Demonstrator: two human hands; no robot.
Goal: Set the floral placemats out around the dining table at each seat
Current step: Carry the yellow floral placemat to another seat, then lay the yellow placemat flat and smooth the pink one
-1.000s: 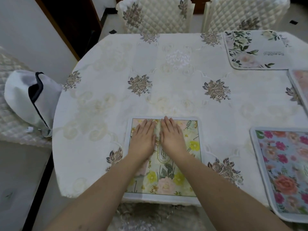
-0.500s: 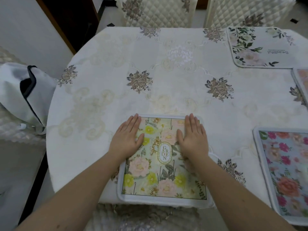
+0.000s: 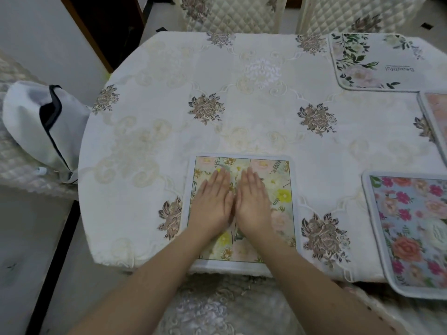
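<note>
A round worktop (image 3: 242, 117) in embroidered cloth fills the view. At six o'clock lies a yellow-green floral placemat (image 3: 273, 175); three more placemats sit between one and four o'clock. Left hand (image 3: 212, 201) and right hand (image 3: 251, 201) press flat, side by side, apparently smoothing it. Next: fetch another mat for an unfilled seat.

home dining room | embroidered tablecloth (image 3: 242, 112) | quilted chair covers (image 3: 229, 13)

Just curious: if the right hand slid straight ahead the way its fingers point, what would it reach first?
Likely the far border of the yellow-green placemat under the right hand, then bare tablecloth.
</note>
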